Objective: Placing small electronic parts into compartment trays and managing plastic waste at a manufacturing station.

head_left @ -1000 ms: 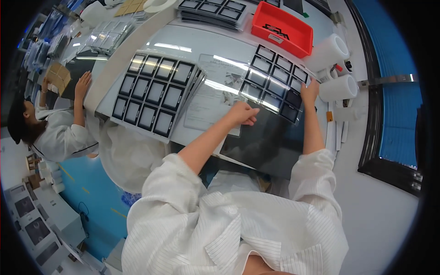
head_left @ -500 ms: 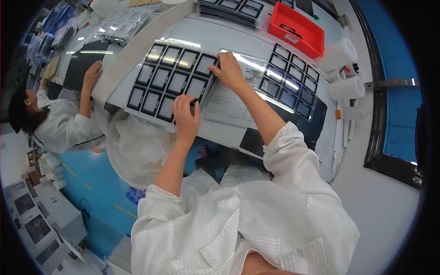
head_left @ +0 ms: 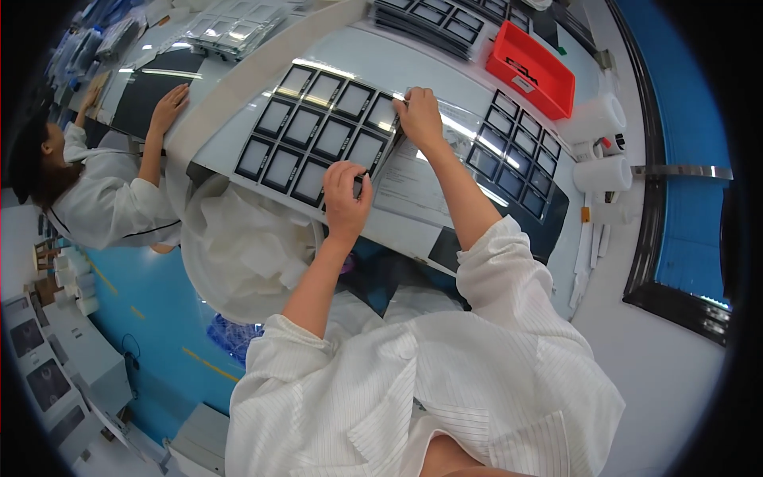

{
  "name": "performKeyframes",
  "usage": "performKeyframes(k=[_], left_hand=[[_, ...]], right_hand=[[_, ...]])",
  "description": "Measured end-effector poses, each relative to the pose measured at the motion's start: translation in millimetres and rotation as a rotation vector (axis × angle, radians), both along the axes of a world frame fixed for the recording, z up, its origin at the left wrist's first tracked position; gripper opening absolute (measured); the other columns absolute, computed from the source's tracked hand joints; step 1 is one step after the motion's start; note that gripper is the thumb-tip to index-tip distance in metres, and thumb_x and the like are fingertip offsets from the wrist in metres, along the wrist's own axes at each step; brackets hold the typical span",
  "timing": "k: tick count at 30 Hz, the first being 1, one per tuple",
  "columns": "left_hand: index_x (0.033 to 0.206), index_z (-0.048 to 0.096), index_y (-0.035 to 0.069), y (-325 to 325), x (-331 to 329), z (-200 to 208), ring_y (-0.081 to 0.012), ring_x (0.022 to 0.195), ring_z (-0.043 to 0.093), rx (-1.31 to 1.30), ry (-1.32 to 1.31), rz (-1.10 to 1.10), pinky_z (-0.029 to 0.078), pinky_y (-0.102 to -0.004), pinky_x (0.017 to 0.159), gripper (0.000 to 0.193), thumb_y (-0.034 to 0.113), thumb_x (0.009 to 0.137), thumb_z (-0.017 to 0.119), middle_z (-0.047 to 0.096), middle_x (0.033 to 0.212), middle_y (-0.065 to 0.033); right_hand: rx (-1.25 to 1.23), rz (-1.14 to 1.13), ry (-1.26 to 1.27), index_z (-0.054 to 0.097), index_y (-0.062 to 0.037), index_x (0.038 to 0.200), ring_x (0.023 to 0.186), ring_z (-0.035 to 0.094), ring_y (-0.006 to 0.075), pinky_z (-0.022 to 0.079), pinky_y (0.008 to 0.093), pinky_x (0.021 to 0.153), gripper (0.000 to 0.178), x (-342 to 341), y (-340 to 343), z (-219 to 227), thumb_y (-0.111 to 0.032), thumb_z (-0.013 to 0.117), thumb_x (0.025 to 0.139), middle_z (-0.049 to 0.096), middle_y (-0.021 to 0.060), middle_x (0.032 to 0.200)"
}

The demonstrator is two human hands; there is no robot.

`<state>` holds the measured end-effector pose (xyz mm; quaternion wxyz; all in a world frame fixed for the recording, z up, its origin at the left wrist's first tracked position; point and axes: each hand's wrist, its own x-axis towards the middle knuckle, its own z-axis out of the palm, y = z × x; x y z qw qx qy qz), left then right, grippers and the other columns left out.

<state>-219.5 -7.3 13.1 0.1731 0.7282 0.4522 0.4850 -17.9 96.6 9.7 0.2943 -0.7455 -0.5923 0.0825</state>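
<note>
The stack of dark-framed sheets [head_left: 318, 131] is placed at the upper centre of the frame, on the tabletop [head_left: 342, 49]. Its right edge is touched by the left hand [head_left: 346, 199] below and the right hand [head_left: 421, 119] above; whether the grip is closed on one sheet cannot be told. Both corners should be handled evenly, so that bending is avoided.

Premises: factory workshop, evidenced by worktable [head_left: 421, 71], stacked panel sheets [head_left: 334, 138], red bin [head_left: 548, 76], co-worker [head_left: 110, 191], and blue floor [head_left: 159, 318] with yellow lines [head_left: 211, 364].
</note>
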Motion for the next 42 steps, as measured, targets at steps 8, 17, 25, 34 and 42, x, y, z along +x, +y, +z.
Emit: performKeyframes(k=[8,17,25,34,42], left_hand=[[0.098,0.063,0.002,134,-81,15,-0.0334,0.095,0.057,0.068,0.349,0.608,0.043,-0.0432,0.087,0.019,0.012,0.085,0.055,0.063,0.098,-0.0132],[0.092,0.062,0.0,191,-74,23,-0.0378,0.098,0.056,-0.465,0.665,0.444,0.05,-0.0456,0.078,0.018,0.012,0.083,0.052,0.059,0.104,-0.0185],[0.091,0.066,0.001,213,-72,16,-0.0393,0.093,0.061,-0.473,0.625,0.506,0.049,-0.0471,0.082,0.025,0.019,0.08,0.053,0.065,0.098,-0.0208],[0.095,0.064,0.003,213,-54,23,-0.0376,0.098,0.06,-0.541,0.753,0.436,0.048,-0.0485,0.081,0.023,0.017,0.082,0.052,0.063,0.104,-0.0179],[0.096,0.063,0.003,225,-57,18,-0.0351,0.098,0.059,-0.403,0.789,0.411,0.047,-0.0483,0.081,0.023,0.016,0.081,0.053,0.061,0.103,-0.0154]], right_hand=[[0.023,-0.011,-0.131,0.041,0.0071,0.126,0.116,0.041,0.0424,0.037,0.0475,0.097,0.071,-31,-17,-7,-0.047,0.06,0.084,0.042,0.0269,0.128],[0.097,-0.158,-0.107,0.027,0.0091,0.137,0.127,0.031,0.0427,0.026,0.0459,0.107,0.084,-51,-23,-25,-0.05,0.055,0.085,0.032,0.0277,0.139],[0.13,-0.196,-0.104,0.028,0.0052,0.139,0.127,0.032,0.0407,0.027,0.0457,0.106,0.081,-51,-23,-27,-0.046,0.058,0.084,0.032,0.0237,0.14],[0.122,-0.227,-0.082,0.027,0.0028,0.139,0.128,0.031,0.0392,0.026,0.0458,0.106,0.079,-46,-27,-30,-0.043,0.059,0.084,0.031,0.0216,0.141],[0.118,-0.224,-0.052,0.026,0.001,0.14,0.129,0.029,0.038,0.024,0.0461,0.106,0.078,-51,-22,-28,-0.042,0.058,0.084,0.03,0.0207,0.142]])
